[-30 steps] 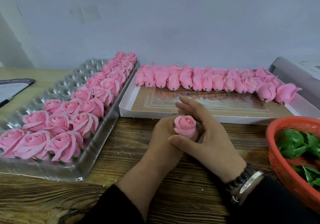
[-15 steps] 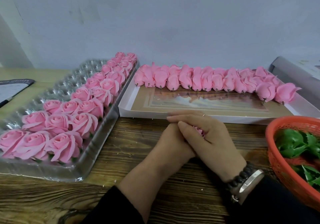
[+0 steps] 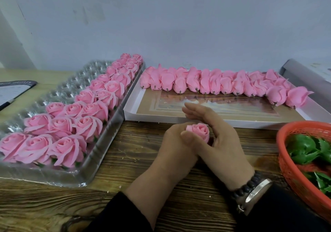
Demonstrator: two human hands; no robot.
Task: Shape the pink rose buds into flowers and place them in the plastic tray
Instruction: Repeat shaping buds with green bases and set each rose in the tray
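Observation:
My left hand (image 3: 172,147) grips a pink rose bud (image 3: 199,130) from below, just above the wooden table. My right hand (image 3: 223,142) cups it from the right, its thumb lying on the bud's front and its fingers straight behind it. On the left, the clear plastic tray (image 3: 75,81) holds several shaped pink roses (image 3: 60,124) in rows along its right side. A row of several unshaped buds (image 3: 215,84) lies along the back of a shallow white box (image 3: 197,118) behind my hands.
A red mesh basket (image 3: 290,169) with green leaf pieces (image 3: 304,149) stands at the right edge. A dark booklet (image 3: 12,90) lies at far left, a grey box (image 3: 300,75) at back right. A wall closes off the table behind.
Half a second ago my right hand lay over the bud and hid it. Its fingers have lifted off and straightened, so the bud shows again in my left hand.

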